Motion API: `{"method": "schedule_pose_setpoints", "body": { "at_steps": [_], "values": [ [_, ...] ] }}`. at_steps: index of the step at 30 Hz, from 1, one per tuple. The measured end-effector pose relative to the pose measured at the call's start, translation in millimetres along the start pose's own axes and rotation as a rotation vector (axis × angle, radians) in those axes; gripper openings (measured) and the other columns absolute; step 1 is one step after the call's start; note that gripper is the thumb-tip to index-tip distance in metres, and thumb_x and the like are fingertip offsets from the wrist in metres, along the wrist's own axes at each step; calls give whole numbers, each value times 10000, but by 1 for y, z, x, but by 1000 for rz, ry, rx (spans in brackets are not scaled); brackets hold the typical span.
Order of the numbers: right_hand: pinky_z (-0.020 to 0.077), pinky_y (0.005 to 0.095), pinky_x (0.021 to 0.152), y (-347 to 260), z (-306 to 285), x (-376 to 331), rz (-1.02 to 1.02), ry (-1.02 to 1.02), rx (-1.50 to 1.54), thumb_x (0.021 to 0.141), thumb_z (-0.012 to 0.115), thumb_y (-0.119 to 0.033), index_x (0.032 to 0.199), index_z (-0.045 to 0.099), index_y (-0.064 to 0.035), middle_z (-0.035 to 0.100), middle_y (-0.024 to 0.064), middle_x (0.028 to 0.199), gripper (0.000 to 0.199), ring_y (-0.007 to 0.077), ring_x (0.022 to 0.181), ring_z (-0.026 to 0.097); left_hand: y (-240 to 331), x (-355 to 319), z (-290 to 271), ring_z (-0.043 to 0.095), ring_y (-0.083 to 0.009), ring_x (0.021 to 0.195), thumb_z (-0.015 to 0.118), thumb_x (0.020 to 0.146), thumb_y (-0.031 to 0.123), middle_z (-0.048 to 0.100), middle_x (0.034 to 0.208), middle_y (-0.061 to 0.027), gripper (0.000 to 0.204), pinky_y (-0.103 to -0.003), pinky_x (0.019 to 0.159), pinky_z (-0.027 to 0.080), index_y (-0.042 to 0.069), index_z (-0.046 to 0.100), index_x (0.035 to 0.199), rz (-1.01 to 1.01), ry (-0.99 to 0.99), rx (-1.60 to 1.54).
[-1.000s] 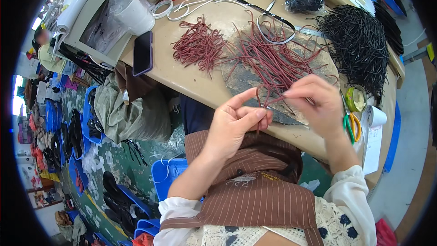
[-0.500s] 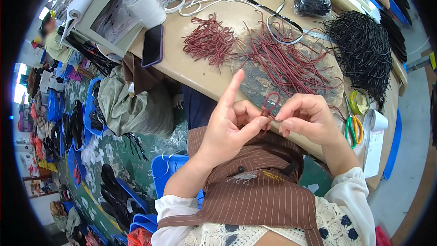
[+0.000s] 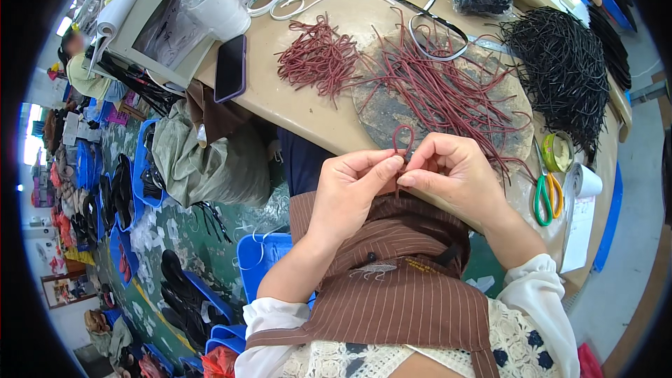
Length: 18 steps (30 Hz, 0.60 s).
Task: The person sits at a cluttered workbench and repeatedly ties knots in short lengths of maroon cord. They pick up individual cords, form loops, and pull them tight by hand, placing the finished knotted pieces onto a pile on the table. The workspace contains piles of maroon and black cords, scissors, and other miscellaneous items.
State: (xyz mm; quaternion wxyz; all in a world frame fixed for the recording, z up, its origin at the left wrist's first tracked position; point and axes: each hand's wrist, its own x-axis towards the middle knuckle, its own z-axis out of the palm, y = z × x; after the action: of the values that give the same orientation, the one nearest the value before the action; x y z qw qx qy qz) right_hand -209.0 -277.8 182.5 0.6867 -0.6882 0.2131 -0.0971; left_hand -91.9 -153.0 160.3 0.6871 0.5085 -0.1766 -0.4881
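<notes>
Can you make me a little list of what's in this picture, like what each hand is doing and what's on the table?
left hand: pinches the dark red cord loop
right hand: pinches the same loop from the other side
loop: stands up between the fingertips
table: tan, curved edge
red cords: knotted pile, loose pile
black cords: big heap, far right
phone: flat, left of the red piles
scissors: green handles, right of the right hand
</notes>
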Motion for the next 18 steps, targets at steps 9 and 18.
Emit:
{"method": "schedule_pose_setpoints", "body": {
  "at_steps": [9, 18],
  "values": [
    [417, 256, 471, -9, -3, -2, -171, 81, -408, 737, 627, -64, 707, 497, 10, 533, 82, 647, 152, 142, 530, 535, -17, 1, 5, 627, -211, 853, 513, 882, 137, 620, 957, -139, 227, -341, 769, 521, -22, 569, 1035, -96, -28, -193],
    [431, 323, 475, -22, -23, -3, -329, -125, -667, 719, 666, -140, 796, 480, -45, 568, 92, 631, 223, 261, 567, 578, -11, -3, 5, 619, -188, 881, 535, 871, 147, 614, 990, -131, 257, -302, 775, 514, -21, 560, 1063, -247, -148, -276]
  ]
}}
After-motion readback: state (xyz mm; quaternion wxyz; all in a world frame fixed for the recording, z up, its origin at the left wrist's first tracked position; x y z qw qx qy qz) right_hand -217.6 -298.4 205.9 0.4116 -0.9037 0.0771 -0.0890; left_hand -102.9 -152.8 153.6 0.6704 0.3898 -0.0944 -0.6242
